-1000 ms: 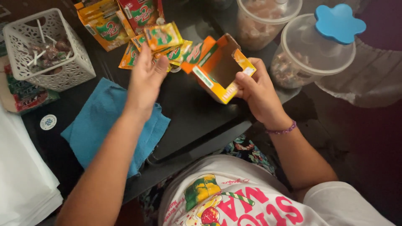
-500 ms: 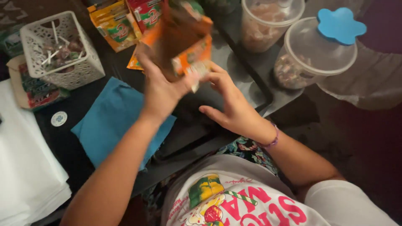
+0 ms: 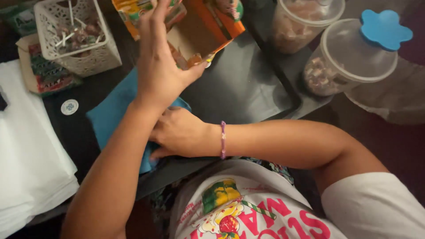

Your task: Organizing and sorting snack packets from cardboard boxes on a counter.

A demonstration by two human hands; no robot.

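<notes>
On a dark table (image 3: 248, 88), an opened orange carton (image 3: 208, 33) is tipped at the far edge, and the left hand (image 3: 161, 66) grips its near side, fingers up along it. Just nearer than the carton lies a blue cloth (image 3: 113, 117), where the right hand (image 3: 177, 132) rests flat, fingers spread and holding nothing. Left of the carton stands a white basket (image 3: 77, 37); to its right, two lidded plastic tubs (image 3: 349, 57).

Basket (image 3: 79, 42) far left on table (image 3: 248, 88), cloth (image 3: 115, 115) before it, box (image 3: 201, 37) centre, two jars (image 3: 349, 62) right
</notes>
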